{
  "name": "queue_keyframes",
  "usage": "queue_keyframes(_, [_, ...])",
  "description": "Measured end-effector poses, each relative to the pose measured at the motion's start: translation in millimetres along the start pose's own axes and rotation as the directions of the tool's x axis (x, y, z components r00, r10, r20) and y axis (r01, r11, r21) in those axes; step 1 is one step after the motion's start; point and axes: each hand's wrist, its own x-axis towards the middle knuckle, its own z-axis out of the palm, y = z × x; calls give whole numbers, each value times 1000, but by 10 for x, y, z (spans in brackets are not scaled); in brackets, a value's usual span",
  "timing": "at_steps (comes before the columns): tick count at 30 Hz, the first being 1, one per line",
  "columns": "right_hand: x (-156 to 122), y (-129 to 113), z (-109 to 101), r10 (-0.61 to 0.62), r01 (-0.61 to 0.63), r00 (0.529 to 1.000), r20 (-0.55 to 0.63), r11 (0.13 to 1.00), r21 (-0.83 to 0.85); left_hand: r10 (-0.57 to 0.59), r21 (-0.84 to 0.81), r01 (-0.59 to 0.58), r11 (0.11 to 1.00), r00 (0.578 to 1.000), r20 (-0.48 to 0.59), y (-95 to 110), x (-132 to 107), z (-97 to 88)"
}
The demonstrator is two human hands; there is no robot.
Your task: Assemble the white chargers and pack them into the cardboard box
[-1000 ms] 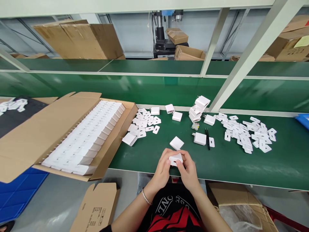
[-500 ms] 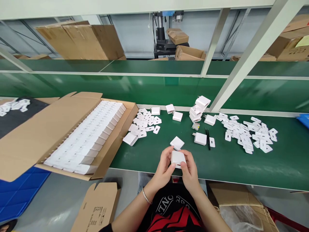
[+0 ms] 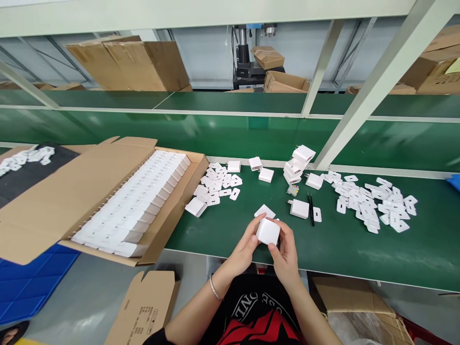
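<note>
Both hands hold one white charger block (image 3: 268, 231) just above the front edge of the green bench. My left hand (image 3: 247, 244) pinches its left side and my right hand (image 3: 285, 249) wraps its right and lower side. Just behind it another white charger (image 3: 265, 211) lies flat on the bench. A further charger (image 3: 299, 208) with prongs lies to the right, beside black tweezers (image 3: 311, 209) and a small white plate (image 3: 316, 214).
An open cardboard box (image 3: 64, 191) packed with rows of white chargers stands at the left. Piles of small white plates (image 3: 219, 184) (image 3: 373, 201) lie left and right of centre. Stacked chargers (image 3: 297, 164) stand by a white post (image 3: 377, 81). Cardboard boxes (image 3: 345, 292) lie under the bench.
The charger has been turned in my hands and lifted a little, from its port face to a plain face up. The view has shifted slightly.
</note>
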Motion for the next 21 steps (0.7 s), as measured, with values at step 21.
queue_keyframes(21, [137,-184,-372,-156,134,985,-79,964,-229,227,73,-218,973,861,-455,703,-221,-560])
